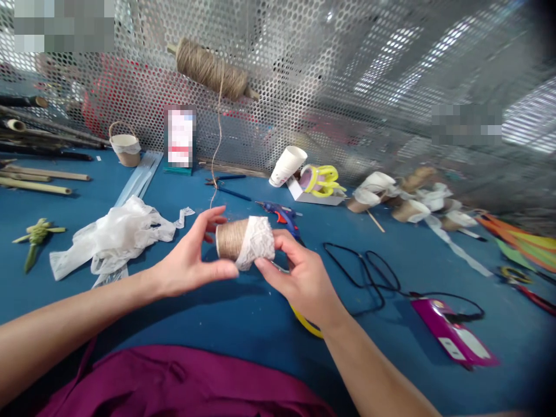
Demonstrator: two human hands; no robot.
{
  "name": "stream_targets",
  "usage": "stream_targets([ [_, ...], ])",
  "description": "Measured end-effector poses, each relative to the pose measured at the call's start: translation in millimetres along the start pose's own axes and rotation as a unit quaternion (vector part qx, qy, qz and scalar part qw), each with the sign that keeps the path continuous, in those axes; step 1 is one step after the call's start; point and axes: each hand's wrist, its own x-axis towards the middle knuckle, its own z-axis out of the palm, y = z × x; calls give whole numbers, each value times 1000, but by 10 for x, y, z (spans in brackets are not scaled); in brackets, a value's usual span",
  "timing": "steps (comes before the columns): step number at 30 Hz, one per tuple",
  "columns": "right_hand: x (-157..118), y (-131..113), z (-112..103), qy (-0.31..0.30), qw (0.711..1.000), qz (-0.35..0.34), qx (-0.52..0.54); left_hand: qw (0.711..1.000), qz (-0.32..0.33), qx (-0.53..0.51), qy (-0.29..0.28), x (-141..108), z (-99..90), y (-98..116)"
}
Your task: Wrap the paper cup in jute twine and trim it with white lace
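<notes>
- Cup [233,238] wrapped in brown twine is lying sideways between both hands, above the near middle of the blue table [217,321]; a white lace band [259,240] is circling its right end.
- The right hand [306,278] is pinching the lace-covered end between thumb and fingers.
- The left hand [186,255] is standing partly open around the twine-covered end, thumb and fingers well apart; whether it is touching, I cannot tell.
- A glue gun [278,213] is lying just beyond the right hand; white lace [124,231] is heaping up on the left.
- Farther off, white paper cups [286,165] are leaning, bearing marks too small to read.
- Beside them, a white box [315,195] is holding yellow looped things [328,179].
- At far left, a small handled basket [125,153] is wearing a lace rim.
- Next to it, a screen [180,139] is showing only blurred, unreadable content.
- At far right, more wrapped cups [365,201] are clustering with white lace.
- Above, a twine spool [208,66] is trailing a strand [220,133] toward the left hand.
</notes>
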Motion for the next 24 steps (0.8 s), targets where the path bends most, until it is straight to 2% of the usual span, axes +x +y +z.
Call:
stream_targets([
  [1,1,17,-9,8,1000,23,20,993,81,90,3,-6,-22,-15],
  [3,3,45,-22,14,996,65,60,947,206,246,-7,-16,-52,-38],
  [6,-2,49,-19,6,989,102,105,877,295,380,-24,-33,-44,-56],
  [8,-15,21,3,-8,988,103,113,856,322,403,-17,-46,-15,-57],
  [11,-45,-40,53,-28,993,76,88,861,342,375,-2,-59,19,-52],
  [17,-98,-69,93,-48,997,11,57,886,373,275,-21,-56,6,-67],
  [24,-100,-54,66,-47,998,-25,36,921,333,203,16,-77,18,-18],
])
